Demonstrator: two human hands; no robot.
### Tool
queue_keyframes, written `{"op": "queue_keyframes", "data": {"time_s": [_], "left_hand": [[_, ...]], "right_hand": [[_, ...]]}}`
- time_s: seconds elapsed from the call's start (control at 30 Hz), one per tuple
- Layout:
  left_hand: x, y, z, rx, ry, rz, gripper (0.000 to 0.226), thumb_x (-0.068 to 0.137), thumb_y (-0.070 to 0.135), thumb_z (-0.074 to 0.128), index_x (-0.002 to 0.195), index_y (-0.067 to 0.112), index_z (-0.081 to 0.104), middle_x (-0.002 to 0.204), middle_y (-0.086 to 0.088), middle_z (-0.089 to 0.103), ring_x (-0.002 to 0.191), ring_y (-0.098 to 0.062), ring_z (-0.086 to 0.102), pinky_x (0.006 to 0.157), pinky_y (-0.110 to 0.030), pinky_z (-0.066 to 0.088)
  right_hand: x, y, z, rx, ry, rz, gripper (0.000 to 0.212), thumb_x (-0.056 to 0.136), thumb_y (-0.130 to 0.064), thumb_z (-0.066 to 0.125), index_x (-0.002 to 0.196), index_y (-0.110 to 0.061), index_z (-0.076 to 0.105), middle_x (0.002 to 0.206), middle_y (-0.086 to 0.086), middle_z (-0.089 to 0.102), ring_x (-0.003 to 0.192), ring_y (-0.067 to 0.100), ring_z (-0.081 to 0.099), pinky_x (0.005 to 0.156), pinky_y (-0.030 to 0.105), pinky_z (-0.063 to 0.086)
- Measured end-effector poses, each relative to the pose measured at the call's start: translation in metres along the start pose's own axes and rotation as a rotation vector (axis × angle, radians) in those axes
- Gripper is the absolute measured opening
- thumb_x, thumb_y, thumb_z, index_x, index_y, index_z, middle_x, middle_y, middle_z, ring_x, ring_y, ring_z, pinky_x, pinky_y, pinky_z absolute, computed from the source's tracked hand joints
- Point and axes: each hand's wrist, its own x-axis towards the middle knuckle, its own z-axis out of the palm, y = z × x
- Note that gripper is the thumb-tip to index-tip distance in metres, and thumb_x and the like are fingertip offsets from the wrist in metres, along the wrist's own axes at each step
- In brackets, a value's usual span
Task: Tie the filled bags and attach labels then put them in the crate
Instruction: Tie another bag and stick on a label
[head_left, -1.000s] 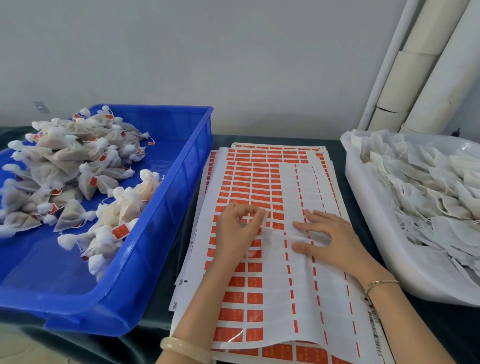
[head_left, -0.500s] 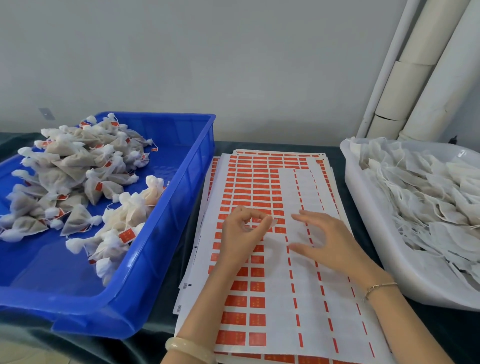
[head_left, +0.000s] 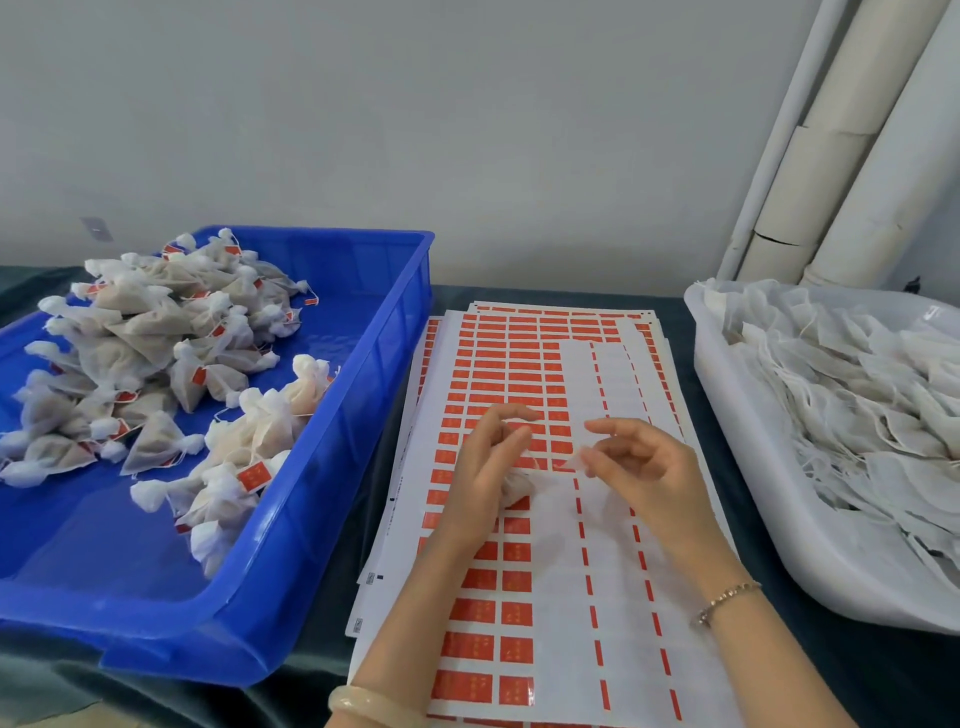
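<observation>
Over the sheets of red labels (head_left: 511, 364) my left hand (head_left: 485, 470) curls round a small white filled bag (head_left: 515, 487) tucked under the palm, thumb and forefinger raised. To its right, my right hand (head_left: 641, 467) pinches a small peeled label (head_left: 574, 461) between thumb and fingertip, close to the left hand's fingers. The blue crate (head_left: 363, 400) on the left holds a pile of tied, labelled bags (head_left: 156, 358). A white tub (head_left: 737, 426) on the right is full of flat white bags (head_left: 857, 395).
The label sheets lie stacked on a dark cloth-covered table (head_left: 680, 322) between crate and tub. White pipes and cardboard tubes (head_left: 831, 156) stand against the wall at the back right. The right columns of the top sheet are stripped of labels.
Both hands have lifted off the label sheet. The right hand, flat on the sheet before, now pinches a peeled label and has drawn near the left hand.
</observation>
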Motion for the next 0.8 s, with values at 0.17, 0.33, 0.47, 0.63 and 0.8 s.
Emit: {"op": "queue_keyframes", "data": {"time_s": [0.17,0.33,0.47,0.63,0.8], "left_hand": [[-0.002,0.004,-0.001,-0.091,-0.049,-0.101,0.029,0.081,0.044,0.041,0.102,0.031,0.056,0.110,0.025,0.060,0.110,-0.007,0.057,0.102,-0.033,0.045],[-0.002,0.003,0.000,-0.142,-0.067,-0.013,0.032,0.083,0.036,0.038,0.102,0.017,0.057,0.104,0.008,0.063,0.100,-0.007,0.062,0.086,-0.022,0.051],[-0.002,-0.001,-0.001,-0.166,-0.087,0.001,0.033,0.085,0.033,0.038,0.101,0.012,0.058,0.101,0.005,0.063,0.096,-0.006,0.064,0.077,-0.018,0.052],[0.002,-0.006,0.000,-0.017,-0.046,-0.048,0.030,0.085,0.038,0.036,0.087,0.020,0.060,0.091,0.017,0.064,0.090,-0.001,0.060,0.083,-0.020,0.049],[0.001,-0.012,0.001,0.168,-0.043,-0.011,0.018,0.092,0.030,0.049,0.084,0.021,0.063,0.080,0.017,0.063,0.082,-0.004,0.060,0.072,-0.013,0.048]], "right_hand": [[-0.003,-0.003,-0.004,0.094,0.030,0.020,0.030,0.076,-0.044,0.067,0.101,-0.027,0.067,0.096,-0.024,0.068,0.092,-0.004,0.063,0.069,0.000,0.043],[-0.003,0.003,0.012,-0.044,-0.244,0.074,0.014,0.086,-0.038,0.062,0.095,-0.028,0.069,0.114,-0.020,0.064,0.111,-0.001,0.056,0.089,0.007,0.042],[-0.009,0.007,0.019,-0.099,-0.325,0.090,0.025,0.076,-0.055,0.055,0.090,-0.041,0.069,0.111,-0.034,0.060,0.113,-0.008,0.051,0.101,0.016,0.036],[-0.008,-0.001,0.014,-0.053,-0.289,0.096,0.025,0.084,-0.051,0.049,0.090,-0.040,0.070,0.097,-0.040,0.063,0.102,-0.016,0.054,0.084,-0.002,0.037],[-0.006,-0.001,0.005,0.062,-0.231,0.164,0.046,0.088,-0.057,0.039,0.097,-0.031,0.076,0.111,-0.024,0.067,0.114,-0.002,0.056,0.106,0.026,0.030]]}}
